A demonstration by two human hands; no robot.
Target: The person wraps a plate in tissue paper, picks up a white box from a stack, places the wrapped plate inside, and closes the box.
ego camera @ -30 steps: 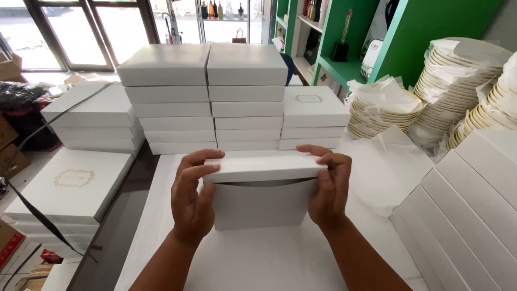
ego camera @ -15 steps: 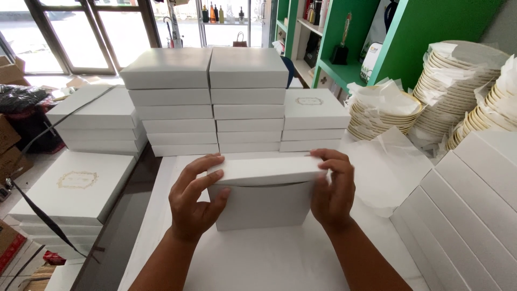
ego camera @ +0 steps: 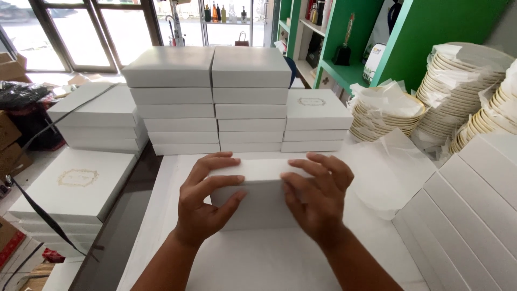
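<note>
Daylight pours through tall dark-framed glass doors (ego camera: 81,35) at the far left of a shop room, washing out the street beyond. A green shelving unit (ego camera: 414,32) rises at the far right, its shelves holding a dark trophy-like ornament (ego camera: 343,46). Bottles (ego camera: 223,12) line a glass shelf in the far middle. Brown cardboard cartons (ego camera: 11,137) sit at the left edge, and a dark glossy floor (ego camera: 116,226) shows beside the white table (ego camera: 258,258).

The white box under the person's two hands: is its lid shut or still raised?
Shut, it seems. The lid sits flush on the white box, no gap showing, left hand and right hand pressing it.
</note>
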